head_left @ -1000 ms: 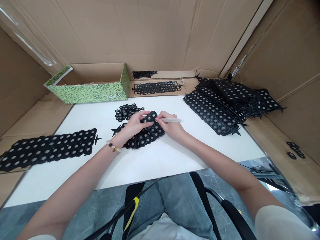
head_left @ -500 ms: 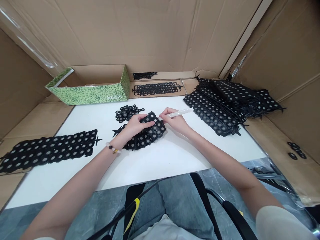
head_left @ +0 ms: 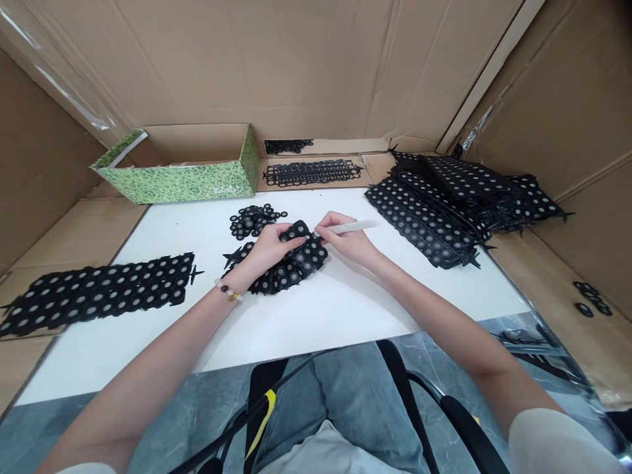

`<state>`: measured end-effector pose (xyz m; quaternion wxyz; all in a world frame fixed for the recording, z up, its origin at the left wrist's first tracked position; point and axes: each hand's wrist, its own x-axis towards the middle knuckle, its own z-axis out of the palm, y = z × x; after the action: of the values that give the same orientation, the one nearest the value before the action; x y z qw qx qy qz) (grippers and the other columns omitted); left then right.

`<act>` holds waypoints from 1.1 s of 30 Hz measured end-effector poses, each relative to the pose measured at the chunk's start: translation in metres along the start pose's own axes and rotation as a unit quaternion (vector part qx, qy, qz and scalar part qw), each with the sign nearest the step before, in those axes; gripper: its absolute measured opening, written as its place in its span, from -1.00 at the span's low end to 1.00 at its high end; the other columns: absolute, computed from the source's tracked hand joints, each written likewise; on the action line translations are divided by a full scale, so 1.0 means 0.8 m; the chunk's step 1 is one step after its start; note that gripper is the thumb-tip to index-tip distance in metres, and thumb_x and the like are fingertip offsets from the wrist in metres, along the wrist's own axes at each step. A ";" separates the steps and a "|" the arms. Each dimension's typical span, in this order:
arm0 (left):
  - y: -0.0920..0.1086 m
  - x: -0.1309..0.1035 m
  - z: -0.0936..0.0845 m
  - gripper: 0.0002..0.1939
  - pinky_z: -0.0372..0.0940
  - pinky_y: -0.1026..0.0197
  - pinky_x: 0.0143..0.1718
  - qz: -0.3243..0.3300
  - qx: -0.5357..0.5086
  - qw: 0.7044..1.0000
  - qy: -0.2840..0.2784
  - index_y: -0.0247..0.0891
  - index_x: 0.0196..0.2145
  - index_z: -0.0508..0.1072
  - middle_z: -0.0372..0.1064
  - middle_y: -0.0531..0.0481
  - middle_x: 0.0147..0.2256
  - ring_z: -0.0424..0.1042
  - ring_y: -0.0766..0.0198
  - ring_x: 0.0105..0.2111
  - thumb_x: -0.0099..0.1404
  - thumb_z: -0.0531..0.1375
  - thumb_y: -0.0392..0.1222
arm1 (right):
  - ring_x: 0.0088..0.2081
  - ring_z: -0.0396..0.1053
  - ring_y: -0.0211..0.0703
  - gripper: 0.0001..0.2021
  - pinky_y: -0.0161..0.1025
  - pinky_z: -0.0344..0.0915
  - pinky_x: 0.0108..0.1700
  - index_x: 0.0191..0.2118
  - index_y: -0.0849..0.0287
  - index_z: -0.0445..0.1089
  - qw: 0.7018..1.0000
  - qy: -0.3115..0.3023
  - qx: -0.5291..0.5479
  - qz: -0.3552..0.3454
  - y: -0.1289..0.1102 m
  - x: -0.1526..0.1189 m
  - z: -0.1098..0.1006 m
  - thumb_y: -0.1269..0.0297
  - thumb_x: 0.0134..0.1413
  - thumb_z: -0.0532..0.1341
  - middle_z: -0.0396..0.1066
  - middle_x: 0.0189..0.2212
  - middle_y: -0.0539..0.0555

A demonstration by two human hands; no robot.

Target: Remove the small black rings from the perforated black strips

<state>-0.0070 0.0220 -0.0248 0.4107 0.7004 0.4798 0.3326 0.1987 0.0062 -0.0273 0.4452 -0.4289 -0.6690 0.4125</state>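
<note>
My left hand (head_left: 270, 250) is closed on a bunched black strip dotted with pale discs (head_left: 291, 268), thumb on top near its upper right edge. In my right hand (head_left: 348, 240) is a white pen-like tool (head_left: 353, 226), pinched between thumb and fingers, its back end pointing right. Its tip meets the strip's upper right edge, close to my left thumb; the exact contact is too small to make out. Just behind my left hand lies a small heap of black rings (head_left: 251, 220). A flat dotted black strip (head_left: 103, 289) rests on the left.
A green patterned box (head_left: 182, 181) stands at the back left. Dotted black sheets (head_left: 444, 197) are piled at the back right. Black ring netting (head_left: 312, 172) lies along the back on cardboard. Several loose rings (head_left: 592, 298) sit far right. Cardboard walls (head_left: 306, 66) enclose the white table (head_left: 316, 322).
The pen-like tool has tilted slightly in my right hand. Both hands stay at the same spot on the strip, and the whole view has shifted a little.
</note>
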 end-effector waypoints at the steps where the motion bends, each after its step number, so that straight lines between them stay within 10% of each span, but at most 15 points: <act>1: -0.001 0.000 0.001 -0.61 0.31 0.06 -0.06 0.001 -0.003 1.000 -0.003 -0.27 -0.27 0.57 0.59 -0.04 -0.22 0.47 0.01 -0.17 0.09 0.32 0.10 | -0.37 0.40 -0.18 -0.81 -0.24 0.30 -0.29 -0.39 0.13 0.36 1.000 0.002 -0.027 -0.010 0.000 -0.001 0.000 0.14 0.14 0.22 0.43 -0.45 -0.02; 33: -0.006 0.005 -0.001 -0.62 0.23 0.14 -0.21 0.002 0.057 0.998 0.002 -0.24 -0.41 0.41 0.42 0.06 -0.40 0.37 0.15 -0.33 -0.06 0.41 0.04 | -0.40 0.40 -0.23 -0.83 -0.24 0.37 -0.27 -0.42 0.15 0.36 0.997 -0.043 0.051 0.045 0.003 -0.002 0.006 0.18 0.08 0.25 0.42 -0.47 -0.02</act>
<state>-0.0084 0.0266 -0.0282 0.3688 0.7231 0.4969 0.3070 0.1947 0.0049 -0.0314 0.4182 -0.4166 -0.6460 0.4840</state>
